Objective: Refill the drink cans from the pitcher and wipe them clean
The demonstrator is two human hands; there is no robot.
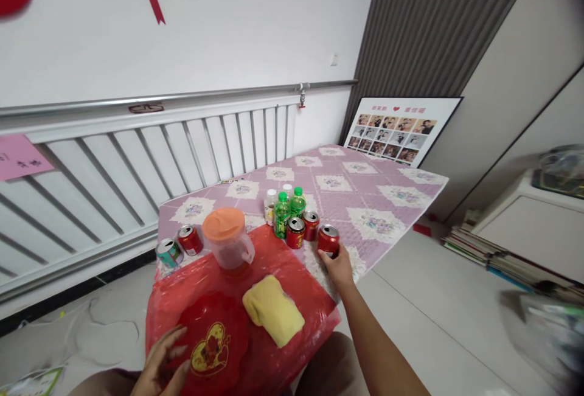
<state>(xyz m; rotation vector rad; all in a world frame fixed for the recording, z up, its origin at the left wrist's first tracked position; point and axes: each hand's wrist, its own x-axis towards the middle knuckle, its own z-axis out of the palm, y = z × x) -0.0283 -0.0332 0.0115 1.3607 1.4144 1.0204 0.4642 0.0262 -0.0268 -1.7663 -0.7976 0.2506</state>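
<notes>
Right hand wrapped round a red can near the flowered tablecloth's right side; whether it's lifted, I can't tell. My left hand, half open, gripping nothing I can make out, is at the red dish's edge. Red plastic sheet up close, white radiator along the wall, photo board leaning beyond!

On my feed, the plate reads deep red with a gold heart print, over a red plastic sheet. I see a bright red can, a teal can, green-capped bottles, an orange lid, a yellow cloth, and a lilac tablecloth patterned with cream floral patches.
</notes>
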